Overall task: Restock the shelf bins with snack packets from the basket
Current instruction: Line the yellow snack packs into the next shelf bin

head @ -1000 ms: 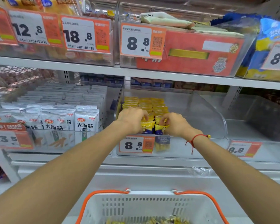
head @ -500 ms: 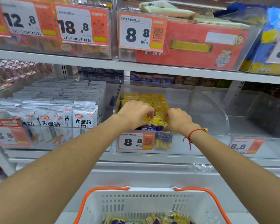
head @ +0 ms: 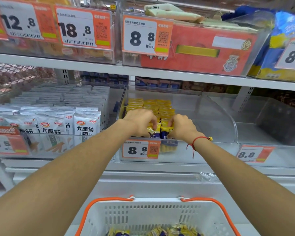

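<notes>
Both hands reach into the clear bin (head: 216,116) on the middle shelf, fingers curled down onto the front row of yellow-and-blue snack packets (head: 160,130). On the left hand (head: 140,122) the fingertips pinch the top of a front packet, and the right hand (head: 182,126) grips the packet beside it in the same way, knuckles up, with a red string bracelet (head: 197,139) round its wrist. These two hands sit close together, nearly touching, just behind the bin's front wall.

More yellow packets stand in rows behind the hands, filling only the left part of the bin; its right part shows bare plastic. An orange price tag (head: 140,149) reading 8.8 hangs on the bin's front, just below the hands.

Below, near the bottom edge of the view, a white basket (head: 160,215) with orange handles holds a few more of the same yellow-and-blue packets at its bottom.

Left of the bin, a neighbouring bin is packed with silver-white packets (head: 87,126) standing upright. On the right, another clear bin (head: 271,126) sits with an 8.8 tag on its front. Up on the shelf above, an orange box (head: 203,53) lies in a clear bin behind another 8.8 tag, with 12.8 and 18.8 tags further left.
</notes>
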Available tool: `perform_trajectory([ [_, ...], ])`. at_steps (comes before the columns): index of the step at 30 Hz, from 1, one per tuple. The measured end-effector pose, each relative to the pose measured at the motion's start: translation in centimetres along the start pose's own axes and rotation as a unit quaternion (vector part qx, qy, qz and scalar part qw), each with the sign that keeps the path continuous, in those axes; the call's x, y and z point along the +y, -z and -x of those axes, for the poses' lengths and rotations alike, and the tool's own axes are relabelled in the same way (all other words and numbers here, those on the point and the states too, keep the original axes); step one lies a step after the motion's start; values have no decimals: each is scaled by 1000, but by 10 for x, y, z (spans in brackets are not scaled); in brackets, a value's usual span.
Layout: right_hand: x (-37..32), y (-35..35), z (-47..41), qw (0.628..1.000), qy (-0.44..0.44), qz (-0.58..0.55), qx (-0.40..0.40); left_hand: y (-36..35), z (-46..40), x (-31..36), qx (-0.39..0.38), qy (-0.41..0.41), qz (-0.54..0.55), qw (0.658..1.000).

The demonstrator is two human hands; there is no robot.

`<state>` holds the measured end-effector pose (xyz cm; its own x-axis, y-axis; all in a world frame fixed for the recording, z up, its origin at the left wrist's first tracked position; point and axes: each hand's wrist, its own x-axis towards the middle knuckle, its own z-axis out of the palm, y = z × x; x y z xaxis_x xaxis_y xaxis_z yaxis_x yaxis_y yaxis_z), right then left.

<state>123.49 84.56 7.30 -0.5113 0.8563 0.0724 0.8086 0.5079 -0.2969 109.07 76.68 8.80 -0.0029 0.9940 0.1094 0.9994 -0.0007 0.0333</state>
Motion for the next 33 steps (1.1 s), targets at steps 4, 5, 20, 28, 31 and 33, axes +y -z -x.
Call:
perform_trajectory([
  [4,0,5,-4,997,-23,-56,-54,-3,-2,3,14,11,-6,1000],
  [5,0,6,-2,995,-26,-74,-64,-4,-1,2,8,14,-1,1000],
  [20,24,-10,127,962,31,-247,109,-13,121,58,177,160,263,935],
  [28,62,-101,197,965,-38,-199,-167,-124,180,82,-48,244,329,911],
  [31,78,-144,223,959,-79,-169,-216,-170,198,86,-106,272,379,878],
  [33,87,-173,243,952,-107,-150,-246,-198,213,94,-139,294,405,854],
])
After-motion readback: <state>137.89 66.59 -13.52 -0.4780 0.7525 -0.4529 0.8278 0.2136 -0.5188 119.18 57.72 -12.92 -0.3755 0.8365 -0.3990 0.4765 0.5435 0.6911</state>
